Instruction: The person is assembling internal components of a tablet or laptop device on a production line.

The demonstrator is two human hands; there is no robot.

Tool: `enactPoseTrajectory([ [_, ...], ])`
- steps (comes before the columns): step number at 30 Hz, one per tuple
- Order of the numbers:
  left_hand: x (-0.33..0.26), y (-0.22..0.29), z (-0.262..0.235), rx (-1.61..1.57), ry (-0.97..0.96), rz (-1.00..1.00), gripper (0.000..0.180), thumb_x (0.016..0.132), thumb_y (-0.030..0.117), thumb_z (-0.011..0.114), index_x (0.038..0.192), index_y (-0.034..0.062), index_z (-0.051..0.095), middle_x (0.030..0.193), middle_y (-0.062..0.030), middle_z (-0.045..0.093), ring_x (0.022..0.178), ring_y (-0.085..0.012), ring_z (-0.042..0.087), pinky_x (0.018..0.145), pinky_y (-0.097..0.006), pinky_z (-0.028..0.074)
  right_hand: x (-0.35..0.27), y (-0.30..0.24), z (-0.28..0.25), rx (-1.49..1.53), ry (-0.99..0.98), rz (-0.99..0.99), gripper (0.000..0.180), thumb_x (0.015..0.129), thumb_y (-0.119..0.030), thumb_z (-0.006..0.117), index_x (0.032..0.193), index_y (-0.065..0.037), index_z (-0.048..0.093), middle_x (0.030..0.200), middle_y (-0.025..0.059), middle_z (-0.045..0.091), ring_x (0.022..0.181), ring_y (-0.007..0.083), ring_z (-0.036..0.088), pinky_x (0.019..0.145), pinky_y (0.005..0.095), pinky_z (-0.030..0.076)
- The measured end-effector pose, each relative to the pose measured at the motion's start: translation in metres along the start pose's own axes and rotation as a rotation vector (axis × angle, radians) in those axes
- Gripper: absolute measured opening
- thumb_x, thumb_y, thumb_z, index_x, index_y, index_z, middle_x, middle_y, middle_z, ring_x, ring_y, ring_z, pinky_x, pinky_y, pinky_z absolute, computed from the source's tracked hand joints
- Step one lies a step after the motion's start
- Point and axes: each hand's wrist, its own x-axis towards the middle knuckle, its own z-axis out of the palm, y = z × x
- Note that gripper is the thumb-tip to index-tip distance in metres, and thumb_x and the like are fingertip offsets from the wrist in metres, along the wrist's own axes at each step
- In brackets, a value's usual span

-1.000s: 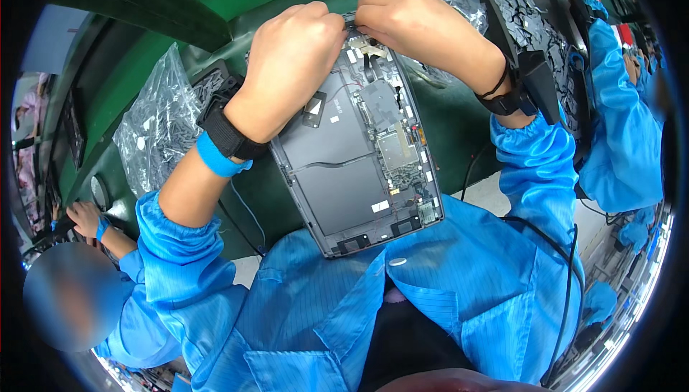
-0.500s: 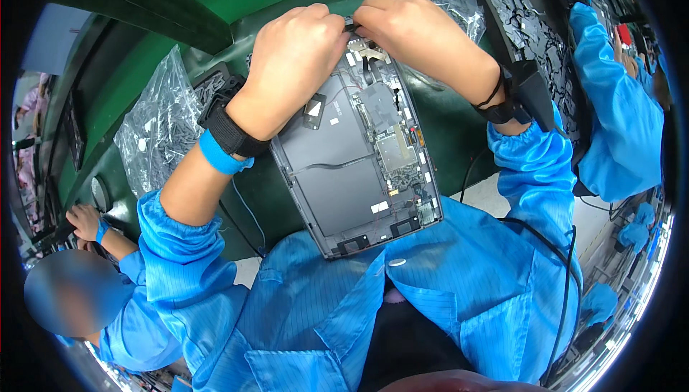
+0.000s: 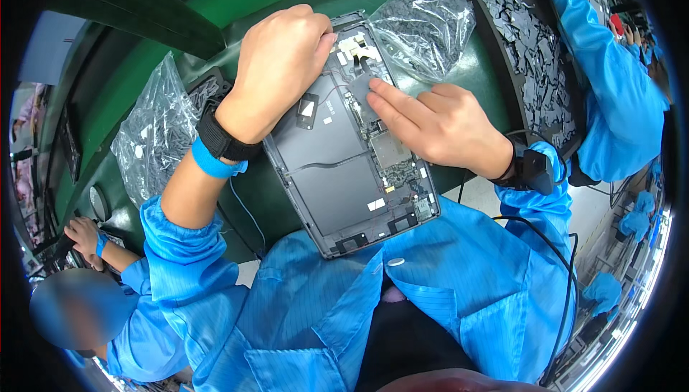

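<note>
An opened tablet [image 3: 326, 198] leans tilted against my blue smock, its inside facing up, with large flat grey battery areas and a circuit board [image 3: 391, 154] along the right side. My left hand [image 3: 281, 72] is closed at its far left edge; the curled fingertips are mostly hidden. With index and middle fingers stretched out, my right hand [image 3: 445, 123] presses on a grey patch [image 3: 361, 95] over the upper part of the board. A small dark plate with a white label [image 3: 308, 110] lies on the left battery area.
Clear plastic bags of small dark parts stand at left [image 3: 154, 133] and far right [image 3: 425, 22] on the green table [image 3: 251, 169]. A black tray [image 3: 495, 69] holds many grey pieces. Co-workers in blue sit on both sides. Black cables [image 3: 538, 230] hang near my right arm.
My right hand has left the tablet's top edge and come down onto the grey patch, its fingers now straightened. My left hand stays near the far edge, shifted slightly left.
</note>
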Motion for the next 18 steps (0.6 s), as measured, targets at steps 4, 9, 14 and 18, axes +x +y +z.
enactPoseTrajectory([
  [4, 0.002, -0.002, 0.002, -0.04, 0.009, 0.031, 0.009, 0.08, 0.013, 0.068, 0.078, 0.0041, 0.068, 0.076, -0.01, 0.06, 0.077, -0.0309, 0.063, 0.067, -0.042, 0.051, 0.002, 0.005, 0.001, -0.016, 0.211, 0.106, 0.039, 0.071, -0.006, 0.064, 0.109, 0.0, 0.067, 0.116, 0.012, 0.068, 0.05, 0.0099, 0.053, 0.048, 0.0235, 0.042],
  [9, 0.001, 0.001, -0.001, -0.007, -0.016, -0.003, 0.009, 0.079, 0.013, 0.067, 0.079, 0.0036, 0.069, 0.076, -0.0098, 0.06, 0.078, -0.0304, 0.063, 0.067, -0.042, 0.05, 0.024, 0.016, 0.029, -0.064, 0.234, 0.186, 0.034, 0.072, -0.007, 0.064, 0.105, -0.004, 0.069, 0.115, 0.0061, 0.069, 0.049, 0.0101, 0.053, 0.049, 0.0243, 0.044],
  [14, 0.001, 0.002, 0.001, -0.015, 0.006, 0.024, 0.009, 0.079, 0.013, 0.068, 0.077, 0.0042, 0.068, 0.075, -0.0097, 0.059, 0.077, -0.03, 0.062, 0.067, -0.042, 0.05, 0.024, 0.012, 0.034, -0.114, 0.171, 0.226, 0.036, 0.072, -0.01, 0.064, 0.108, -0.007, 0.069, 0.117, 0.0053, 0.069, 0.049, 0.0103, 0.051, 0.05, 0.025, 0.044],
  [18, 0.001, 0.002, 0.002, 0.04, 0.015, 0.051, 0.011, 0.078, 0.012, 0.069, 0.074, 0.0037, 0.064, 0.074, -0.0096, 0.058, 0.075, -0.0297, 0.062, 0.064, -0.041, 0.051, 0.028, 0.015, 0.032, -0.126, 0.085, 0.208, 0.034, 0.073, -0.011, 0.063, 0.106, -0.005, 0.068, 0.116, 0.0081, 0.069, 0.05, 0.0105, 0.055, 0.051, 0.026, 0.045],
])
